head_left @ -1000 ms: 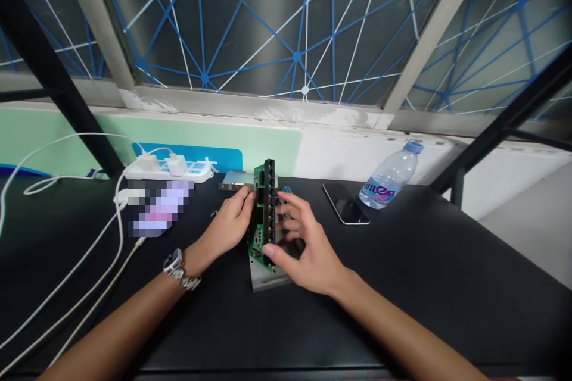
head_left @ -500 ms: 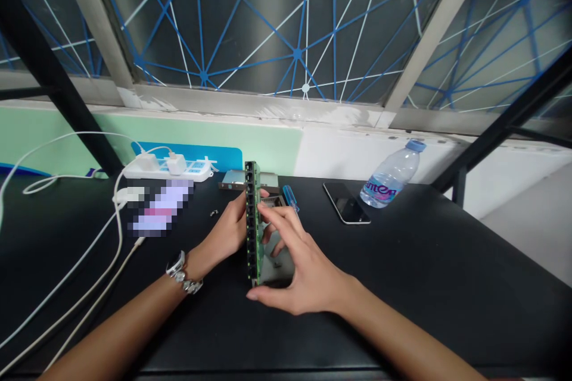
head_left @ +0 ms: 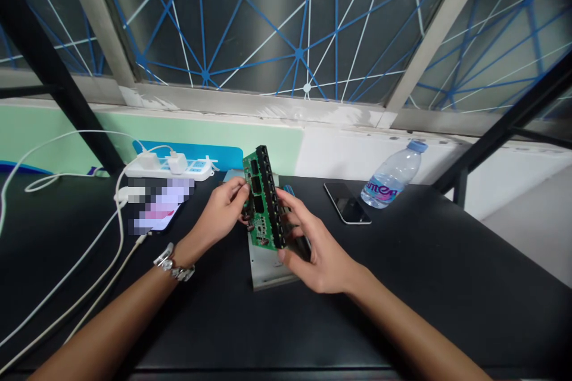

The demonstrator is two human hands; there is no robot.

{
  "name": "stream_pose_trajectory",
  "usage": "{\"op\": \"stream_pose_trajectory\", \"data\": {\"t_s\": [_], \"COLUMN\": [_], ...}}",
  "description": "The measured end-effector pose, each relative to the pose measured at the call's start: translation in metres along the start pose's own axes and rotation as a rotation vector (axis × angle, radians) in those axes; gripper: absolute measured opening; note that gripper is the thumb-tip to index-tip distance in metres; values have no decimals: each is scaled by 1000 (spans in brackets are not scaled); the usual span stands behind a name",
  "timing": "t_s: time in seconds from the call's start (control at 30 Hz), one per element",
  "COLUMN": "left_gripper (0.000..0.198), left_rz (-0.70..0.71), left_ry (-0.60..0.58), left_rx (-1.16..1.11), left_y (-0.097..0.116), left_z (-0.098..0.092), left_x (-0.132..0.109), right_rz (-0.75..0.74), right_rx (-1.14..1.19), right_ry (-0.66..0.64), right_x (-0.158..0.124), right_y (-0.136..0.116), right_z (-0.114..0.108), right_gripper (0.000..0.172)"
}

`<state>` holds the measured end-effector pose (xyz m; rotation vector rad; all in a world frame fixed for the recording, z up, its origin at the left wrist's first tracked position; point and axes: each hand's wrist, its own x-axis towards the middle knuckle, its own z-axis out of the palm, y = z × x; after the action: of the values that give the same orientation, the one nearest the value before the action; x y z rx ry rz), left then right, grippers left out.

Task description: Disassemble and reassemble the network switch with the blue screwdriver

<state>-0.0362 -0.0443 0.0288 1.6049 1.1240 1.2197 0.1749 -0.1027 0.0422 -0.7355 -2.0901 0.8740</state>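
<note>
A green circuit board (head_left: 264,220) with a row of black network ports (head_left: 270,196) along one edge is held up tilted, its component side showing. My left hand (head_left: 226,205) pinches the board's left edge between thumb and fingers. On the port side my right hand (head_left: 324,250) grips the board, thumb at the lower end and index finger higher up; its other fingers curl partly out of sight behind. Below the board a grey metal case (head_left: 266,274) lies on the black table, partly covered by the board and my right hand.
Behind the hands are another metal piece (head_left: 233,176) and a blue object (head_left: 289,190), both partly hidden. To the right lie a dark phone (head_left: 347,203) and a water bottle (head_left: 393,175). A lit phone (head_left: 165,208), white cables (head_left: 120,232) and a power strip (head_left: 196,169) occupy the left.
The board has turned from nearly edge-on to show its green component face, and its lower end has risen. My left hand now pinches its left edge; more of the case shows underneath.
</note>
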Motion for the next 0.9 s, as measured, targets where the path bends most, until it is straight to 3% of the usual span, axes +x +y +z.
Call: {"op": "stream_pose_trajectory", "data": {"t_s": [0.2, 0.37, 0.47, 0.67, 0.83, 0.9], "left_gripper": [25, 24, 24, 22, 23, 22], "left_rz": [-8, -32, -44, -20, -34, -20], "left_ry": [-2, -1, -21, -163, -363, -390], "left_rx": [9, -20, -46, -116, -187, -199], "left_y": [3, 4, 5, 17, 25, 25], "left_z": [2, 0, -5, -14, -19, -19], "left_x": [-3, -2, 0, -1, -5, -6], "right_rz": [71, 195, 229, 296, 253, 238], "right_rx": [52, 111, 180, 177, 230, 232], "right_ry": [27, 231, 293, 297, 219, 206], "right_x": [1, 5, 7, 7, 9, 9], "right_y": [-2, 10, 23, 41, 39, 37], "right_z": [4, 6, 3, 3, 6, 7], "right_gripper": [84, 52, 46, 49, 43, 42]}}
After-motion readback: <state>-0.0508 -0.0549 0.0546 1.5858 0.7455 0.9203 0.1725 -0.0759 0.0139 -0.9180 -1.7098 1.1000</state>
